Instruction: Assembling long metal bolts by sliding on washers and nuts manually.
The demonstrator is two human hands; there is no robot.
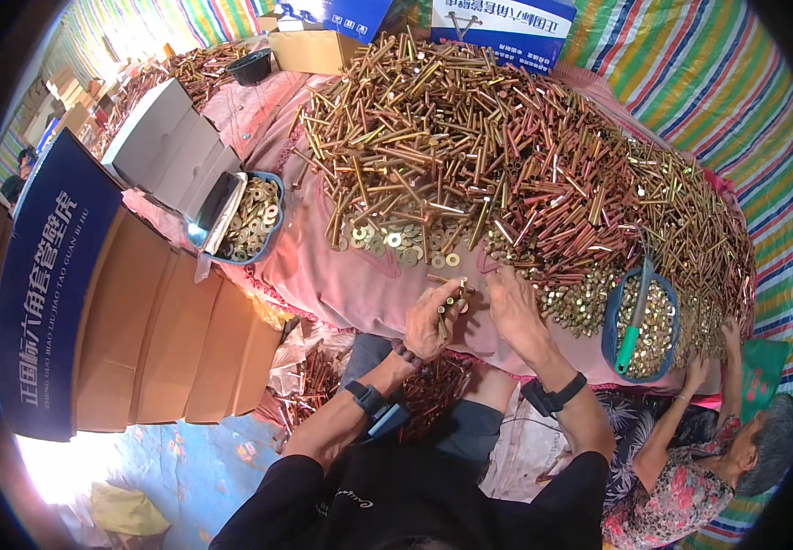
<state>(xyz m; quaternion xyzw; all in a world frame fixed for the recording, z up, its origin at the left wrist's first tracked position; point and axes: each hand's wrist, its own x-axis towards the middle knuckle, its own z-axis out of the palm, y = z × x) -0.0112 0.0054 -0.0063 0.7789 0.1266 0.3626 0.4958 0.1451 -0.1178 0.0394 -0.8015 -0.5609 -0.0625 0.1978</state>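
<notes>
My left hand (430, 321) is closed around several bolts (456, 301), brassy and fitted with nuts or sleeves, whose ends stick out past the fingers. Close beside it on the right, my right hand (514, 310) has its fingers drawn together over the pink cloth (360, 293), by the edge of the loose nuts; what they pinch, if anything, is too small to make out. Flat round washers (410, 243) lie scattered just beyond both hands. Behind them rises a large heap of long brassy and reddish bolts (451, 128). Small nuts (575, 307) are spread to the right.
On the left stand a blue basin of washers (254, 220), an open white box (172, 147) and tall cardboard cartons (149, 321). At right is a blue basin of nuts (658, 344) with a green-handled tool (633, 335). Another person (690, 467) reaches in at lower right.
</notes>
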